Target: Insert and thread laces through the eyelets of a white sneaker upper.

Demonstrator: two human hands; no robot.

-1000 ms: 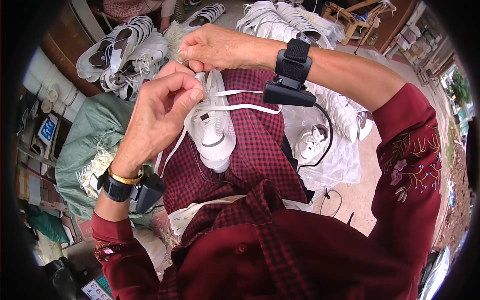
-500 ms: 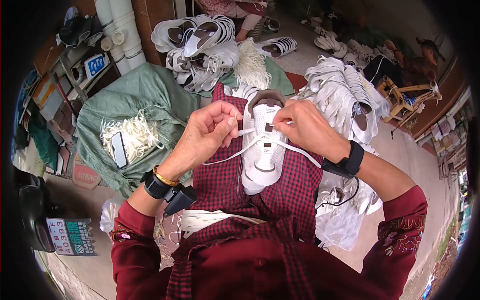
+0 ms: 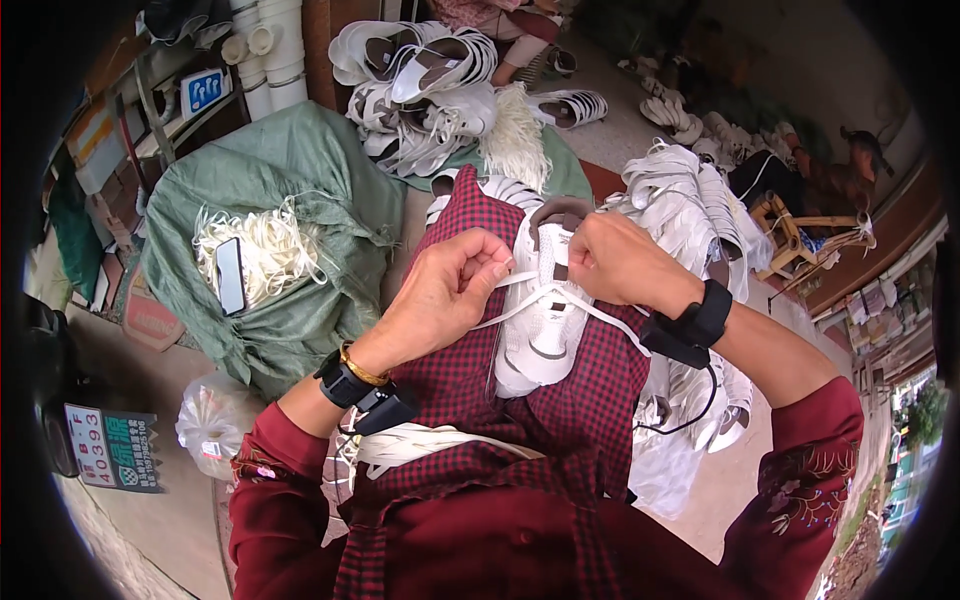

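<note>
A white sneaker point(image 3: 540, 350) with a brown lining lies on my lap, toe toward me, over a red-and-black checked apron point(image 3: 440, 350). A flat white shoelace point(image 3: 550, 291) crosses over its tongue, and its two loose ends trail to either side. My left hand point(image 3: 455, 285) is closed in a pinch on a stretch of this lace, left of the shoe. My right hand point(image 3: 630, 262) is closed at the shoe's right side by the upper eyelets; its fingertips are turned away, so what they hold is hidden.
More white laces point(image 3: 420, 447) lie across my waist. On the left, a green sack point(image 3: 290, 160) bears a heap of laces point(image 3: 290, 250) and a phone point(image 3: 230, 275). Piles of white shoes point(image 3: 440, 75) stand ahead and white uppers point(image 3: 665, 190) to the right. Another person point(image 3: 500, 20) sits at the back.
The view has shifted slightly. My left hand keeps its pinch on the lace, now drawn toward the shoe's side. My right hand has turned, its fingers curling in beside the tongue.
</note>
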